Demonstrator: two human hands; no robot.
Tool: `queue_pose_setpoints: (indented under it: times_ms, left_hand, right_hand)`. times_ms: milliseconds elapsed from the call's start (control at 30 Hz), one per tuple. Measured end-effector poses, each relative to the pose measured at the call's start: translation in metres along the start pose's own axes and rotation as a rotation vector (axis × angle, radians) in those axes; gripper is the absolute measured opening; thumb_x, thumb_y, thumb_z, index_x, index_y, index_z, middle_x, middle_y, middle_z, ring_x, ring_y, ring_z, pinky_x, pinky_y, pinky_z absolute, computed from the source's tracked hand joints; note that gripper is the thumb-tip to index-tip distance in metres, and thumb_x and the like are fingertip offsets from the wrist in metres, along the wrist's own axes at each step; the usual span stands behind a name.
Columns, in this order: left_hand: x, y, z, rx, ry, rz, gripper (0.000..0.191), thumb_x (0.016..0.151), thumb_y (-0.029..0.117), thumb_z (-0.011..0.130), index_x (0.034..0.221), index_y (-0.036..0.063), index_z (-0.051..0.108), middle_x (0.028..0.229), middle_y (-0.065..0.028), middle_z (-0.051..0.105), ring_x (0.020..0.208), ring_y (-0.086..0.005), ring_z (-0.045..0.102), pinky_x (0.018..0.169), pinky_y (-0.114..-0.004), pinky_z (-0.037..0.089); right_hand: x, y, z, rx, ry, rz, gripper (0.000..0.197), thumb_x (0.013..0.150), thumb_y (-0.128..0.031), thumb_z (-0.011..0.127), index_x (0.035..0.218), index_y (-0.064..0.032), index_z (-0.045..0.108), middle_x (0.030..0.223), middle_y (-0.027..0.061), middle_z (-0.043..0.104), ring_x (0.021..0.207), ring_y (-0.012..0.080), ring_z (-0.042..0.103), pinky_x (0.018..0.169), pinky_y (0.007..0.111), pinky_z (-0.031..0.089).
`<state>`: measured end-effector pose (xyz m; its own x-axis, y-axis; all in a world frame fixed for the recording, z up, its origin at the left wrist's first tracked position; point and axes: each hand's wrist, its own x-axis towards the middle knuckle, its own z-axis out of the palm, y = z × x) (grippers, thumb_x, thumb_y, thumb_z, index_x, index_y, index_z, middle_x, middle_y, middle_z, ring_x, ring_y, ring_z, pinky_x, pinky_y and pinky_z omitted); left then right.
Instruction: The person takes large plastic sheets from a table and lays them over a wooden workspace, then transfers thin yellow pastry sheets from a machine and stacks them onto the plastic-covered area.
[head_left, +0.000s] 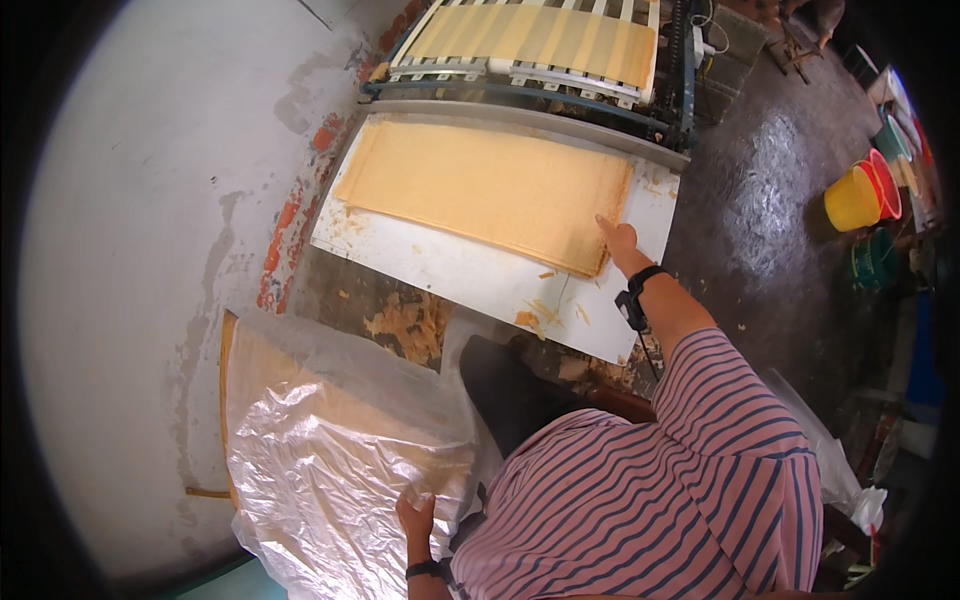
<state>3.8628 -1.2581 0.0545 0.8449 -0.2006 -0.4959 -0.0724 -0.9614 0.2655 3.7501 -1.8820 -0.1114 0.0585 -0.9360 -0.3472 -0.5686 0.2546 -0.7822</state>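
A stack of thin, pale yellow sheets (480, 187) lies on a white board (450, 259) in front of me, with rough brown trim along its right end. My right hand (619, 241) is at the near right corner of the stack, one digit laid on the top sheet. Whether it pinches a sheet cannot be told. At the lower left, clear plastic film (337, 465) covers a flat, tan pile. My left hand (416, 516) rests on or just above the film's right part, its fingertips hard to make out.
Beyond the board stands a slatted conveyor (517, 75) carrying a similar sheet. Yellow scraps (409, 326) litter the floor and board. A stained white wall (150, 225) runs along the left. A yellow bucket (853, 200) and a red bucket (885, 184) stand at right.
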Motion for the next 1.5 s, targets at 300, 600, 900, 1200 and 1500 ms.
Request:
queue_pose_setpoints:
  times_ms: [300,600,900,1200,1500]
  left_hand:
    - [-0.012,0.009,-0.008,0.086,0.078,-0.047,0.073,0.064,0.033,0.066,0.114,-0.0107,0.035,0.115,-0.029,0.037,0.11,-0.0377,0.033,0.094,-0.04,0.026]
    - [-0.018,-0.008,-0.006,0.093,0.302,0.058,0.065,0.067,0.024,0.065,0.115,-0.0084,0.034,0.118,-0.0237,0.034,0.105,-0.0323,0.041,0.085,-0.035,0.039]
    - [-0.008,-0.024,-0.009,-0.147,0.363,-0.014,0.064,0.066,0.023,0.067,0.113,-0.0075,0.037,0.116,-0.021,0.036,0.099,-0.0301,0.045,0.08,-0.035,0.042]
    - [0.026,0.146,-0.048,-0.268,0.333,0.488,0.056,0.063,0.018,0.067,0.108,-0.0063,0.044,0.119,-0.0241,0.035,0.109,-0.0343,0.037,0.088,-0.036,0.034]
    - [0.008,0.267,-0.069,-0.14,0.455,1.033,0.078,0.057,0.024,0.073,0.117,-0.0027,0.032,0.122,-0.0224,0.032,0.112,-0.0349,0.033,0.092,-0.037,0.03]
  right_hand:
    - [-0.012,-0.047,-0.013,0.45,-0.324,0.349,0.033,0.064,-0.023,0.068,0.078,0.0046,0.058,0.071,0.0118,0.059,0.059,0.0198,0.057,0.052,0.03,0.046]
    - [-0.011,-0.046,0.017,-0.076,-0.102,0.027,0.033,0.065,-0.027,0.066,0.084,-0.0004,0.06,0.074,0.009,0.061,0.067,0.0205,0.059,0.063,0.028,0.046]
    - [-0.01,-0.067,0.006,0.85,-0.563,0.35,0.032,0.068,-0.008,0.063,0.096,0.0037,0.051,0.093,0.0119,0.056,0.078,0.0219,0.056,0.069,0.033,0.048]
    - [-0.142,-0.175,-0.01,0.913,-0.629,-0.023,0.029,0.07,-0.005,0.061,0.095,0.0042,0.051,0.09,0.0095,0.057,0.078,0.02,0.056,0.068,0.031,0.047]
    - [-0.247,-0.199,-0.088,1.107,-0.846,0.126,0.026,0.075,-0.004,0.055,0.1,0.0006,0.049,0.096,0.0087,0.055,0.086,0.0189,0.055,0.075,0.03,0.046]
